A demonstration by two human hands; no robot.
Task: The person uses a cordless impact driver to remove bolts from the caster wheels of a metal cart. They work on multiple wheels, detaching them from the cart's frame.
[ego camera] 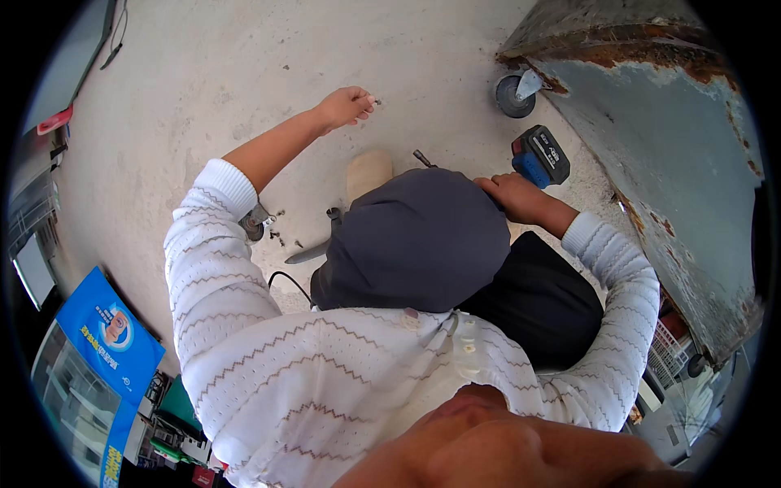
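My left hand point(349, 108) is stretched out over the concrete floor, a small screw or bolt point(377, 102) pinched at its fingertips. Beside my bent knee, my right hand point(515, 194) is closed round the handle of a cordless power tool, whose blue and black battery point(541, 157) shows beyond the fingers. The knee hides most of the tool; a metal socket end point(421, 157) sticks out past it. Several small screws point(274, 234) lie on the floor near a caster wheel point(253, 224), which my left sleeve partly covers. A dark pointed metal tool point(308, 252) lies partly under my leg.
A rusty grey metal cabinet or cart point(671, 152) with a caster point(515, 96) stands at the right. A light-coloured flat piece point(369, 174) lies before my knee. A blue printed panel point(110, 329) stands at the lower left, and a white wire basket point(668, 354) at the lower right.
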